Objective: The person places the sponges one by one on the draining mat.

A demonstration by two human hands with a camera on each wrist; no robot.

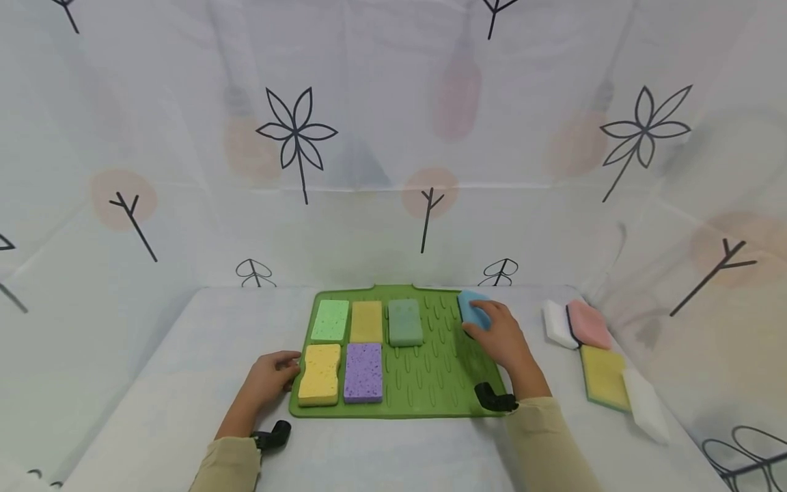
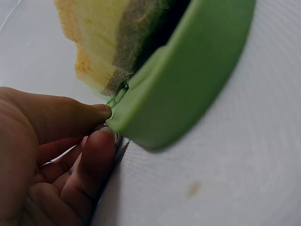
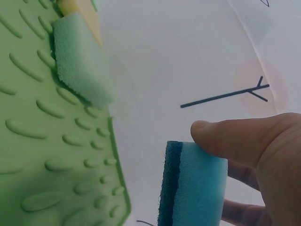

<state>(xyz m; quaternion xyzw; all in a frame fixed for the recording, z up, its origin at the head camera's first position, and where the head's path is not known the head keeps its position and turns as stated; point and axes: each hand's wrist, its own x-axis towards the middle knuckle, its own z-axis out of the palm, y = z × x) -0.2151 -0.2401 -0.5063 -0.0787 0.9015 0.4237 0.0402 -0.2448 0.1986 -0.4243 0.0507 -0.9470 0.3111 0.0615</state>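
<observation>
My right hand (image 1: 503,336) grips a blue sponge (image 1: 473,311) with a dark scrub layer over the far right corner of a green ridged mat (image 1: 430,376). In the right wrist view, the thumb lies across the top of the blue sponge (image 3: 200,183), apart from the mat (image 3: 28,141). At the mat's left edge, my left hand (image 1: 270,376) pinches the rim between thumb and finger, as the left wrist view shows. Beside it lies a yellow wavy-sided sponge (image 1: 320,374). A purple sponge (image 1: 363,372) sits to the right of that one.
Along the mat's far row lie a light green sponge (image 1: 330,321), a yellow one (image 1: 366,322) and a grey-green one (image 1: 405,322). Off the mat to the right are a white sponge (image 1: 558,324), a pink sponge (image 1: 590,324), a yellow sponge (image 1: 604,377) and a white block (image 1: 645,406).
</observation>
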